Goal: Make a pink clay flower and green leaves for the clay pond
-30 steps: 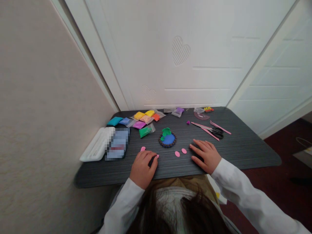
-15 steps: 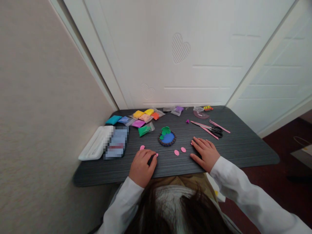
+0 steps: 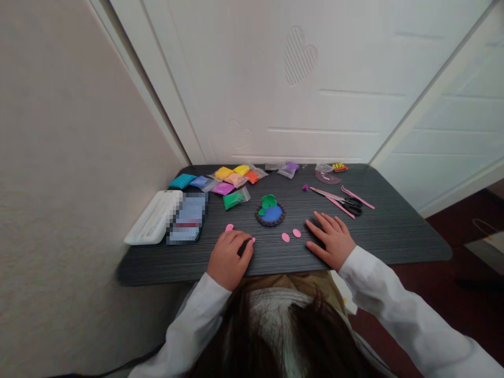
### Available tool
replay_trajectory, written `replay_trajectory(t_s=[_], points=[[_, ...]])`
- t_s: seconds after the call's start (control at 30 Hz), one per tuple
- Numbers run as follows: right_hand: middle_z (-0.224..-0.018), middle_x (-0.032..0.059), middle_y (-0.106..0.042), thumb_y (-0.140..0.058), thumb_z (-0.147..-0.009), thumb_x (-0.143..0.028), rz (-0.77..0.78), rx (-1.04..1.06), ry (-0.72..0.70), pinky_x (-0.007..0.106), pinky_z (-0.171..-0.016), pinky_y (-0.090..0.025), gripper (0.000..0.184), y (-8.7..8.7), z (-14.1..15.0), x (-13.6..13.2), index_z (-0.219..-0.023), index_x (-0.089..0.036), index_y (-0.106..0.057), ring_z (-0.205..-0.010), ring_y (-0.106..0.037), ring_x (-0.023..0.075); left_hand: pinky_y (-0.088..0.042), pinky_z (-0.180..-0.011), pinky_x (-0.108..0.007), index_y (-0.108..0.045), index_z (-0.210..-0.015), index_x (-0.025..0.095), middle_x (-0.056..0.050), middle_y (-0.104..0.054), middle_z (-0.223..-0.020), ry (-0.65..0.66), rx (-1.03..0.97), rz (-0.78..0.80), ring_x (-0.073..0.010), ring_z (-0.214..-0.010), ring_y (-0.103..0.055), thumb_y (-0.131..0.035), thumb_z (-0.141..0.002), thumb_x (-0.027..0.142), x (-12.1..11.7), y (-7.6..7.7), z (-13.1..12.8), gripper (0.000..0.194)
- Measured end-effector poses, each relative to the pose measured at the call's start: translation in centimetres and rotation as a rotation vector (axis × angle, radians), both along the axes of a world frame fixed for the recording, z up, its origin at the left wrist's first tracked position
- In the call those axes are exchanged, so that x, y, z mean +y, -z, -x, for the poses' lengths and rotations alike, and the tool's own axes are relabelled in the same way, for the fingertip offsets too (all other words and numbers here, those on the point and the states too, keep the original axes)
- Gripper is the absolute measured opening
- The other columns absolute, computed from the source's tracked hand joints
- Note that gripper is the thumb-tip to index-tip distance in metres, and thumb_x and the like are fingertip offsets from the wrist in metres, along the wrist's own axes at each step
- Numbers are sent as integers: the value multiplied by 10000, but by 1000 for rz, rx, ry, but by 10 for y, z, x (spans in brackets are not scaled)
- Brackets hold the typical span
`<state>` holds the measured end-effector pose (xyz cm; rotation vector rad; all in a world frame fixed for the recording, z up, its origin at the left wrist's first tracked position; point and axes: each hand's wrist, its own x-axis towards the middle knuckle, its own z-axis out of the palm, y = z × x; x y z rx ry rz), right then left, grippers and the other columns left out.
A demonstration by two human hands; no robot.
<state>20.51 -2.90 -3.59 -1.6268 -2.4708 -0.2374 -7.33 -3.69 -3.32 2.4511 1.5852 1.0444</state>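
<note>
My left hand (image 3: 229,260) rests at the table's near side, thumb and index finger closed on a small pink clay piece (image 3: 253,240). Just beyond its knuckles lies another pink clay piece (image 3: 229,227). My right hand (image 3: 331,241) is open, fingers spread on the table, with nothing visible in it. Between the hands are two flat pink clay ovals, one on the left (image 3: 285,238) and one on the right (image 3: 296,233). Farther back sits a round blue clay disc (image 3: 272,214) with a brown beaded rim and green clay leaves (image 3: 269,201) on it.
Black-handled scissors (image 3: 352,205) and pink tools (image 3: 360,198) lie at the right. Bags of coloured clay, including a green one (image 3: 234,199), spread along the back left. A white tray (image 3: 153,218) is at the left. A white panelled surface (image 3: 334,113) rises behind the table (image 3: 389,236).
My right hand's fingers have lifted and spread a little; the pink bit seen at its index fingertip no longer shows. My left hand keeps its pinch. The view has tilted slightly.
</note>
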Motion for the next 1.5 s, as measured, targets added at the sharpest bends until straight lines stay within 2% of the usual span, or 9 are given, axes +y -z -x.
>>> replay_trajectory(t_s=[0.2, 0.33, 0.43, 0.57, 0.73, 0.83, 0.97, 1.1, 1.5], points=[[-1345, 53, -282, -362, -766, -511, 2, -9, -29, 491, -933, -175, 497, 0, 1, 0, -1220, -308, -377, -1188, -265, 284, -343, -908, -391, -572, -837, 184, -41, -599, -832, -6, -4, 14, -169, -839, -521, -455, -761, 239, 0, 1, 0, 150], [-1321, 92, -319, -324, -783, -507, -15, 15, 73, 486, -932, -184, 525, 1, 1, 0, -1231, -239, -375, -1186, -268, 282, -339, -916, -379, -574, -838, 185, -37, -599, -836, -5, -14, 16, -166, -840, -521, -459, -758, 232, 0, 2, 0, 148], [-1347, 55, -277, -344, -769, -521, 8, -9, -8, 492, -938, -163, 498, 0, 2, 0, -1217, -306, -379, -1195, -252, 284, -337, -918, -376, -575, -837, 185, -36, -599, -836, 2, -18, 13, -163, -840, -524, -459, -757, 234, 1, 3, 0, 148], [-1334, 82, -298, -322, -781, -512, 2, 2, 58, 489, -939, -167, 530, -1, 3, 0, -1236, -246, -365, -1193, -252, 286, -328, -926, -375, -574, -837, 183, -36, -599, -838, -2, -13, 18, -161, -841, -523, -461, -756, 235, 1, 2, 0, 149], [-1353, 53, -263, -327, -779, -515, 30, -19, -12, 482, -943, -161, 497, -2, 3, 0, -1228, -305, -362, -1199, -247, 277, -334, -915, -383, -574, -841, 184, -39, -598, -839, -1, -14, 13, -168, -843, -521, -459, -755, 232, 1, 2, 0, 151], [-1339, 97, -285, -309, -788, -508, 19, -9, 47, 480, -945, -162, 533, -3, 4, 0, -1240, -230, -362, -1194, -254, 280, -340, -907, -377, -573, -840, 181, -40, -599, -840, -4, 0, 25, -169, -847, -519, -462, -753, 229, 1, 1, 0, 149], [-1362, 78, -237, -321, -778, -523, 35, -27, -29, 499, -945, -135, 510, -4, 5, 1, -1236, -298, -349, -1202, -246, 273, -335, -914, -373, -572, -839, 177, -41, -597, -844, -4, 11, 36, -166, -852, -516, -461, -753, 227, 1, 0, 0, 149], [-1353, 105, -248, -293, -788, -522, 37, -18, 35, 496, -945, -142, 533, -5, 6, 1, -1247, -255, -344, -1208, -236, 272, -326, -929, -371, -573, -834, 176, -37, -596, -838, -3, 9, 32, -158, -850, -511, -468, -752, 227, 1, 0, 0, 143], [-1361, 78, -239, -306, -782, -526, 52, -23, -24, 499, -947, -140, 508, -5, 6, 1, -1236, -302, -349, -1210, -236, 267, -328, -924, -382, -573, -839, 175, -39, -595, -841, 6, 9, 32, -157, -844, -510, -465, -754, 223, 0, 0, 0, 145]])
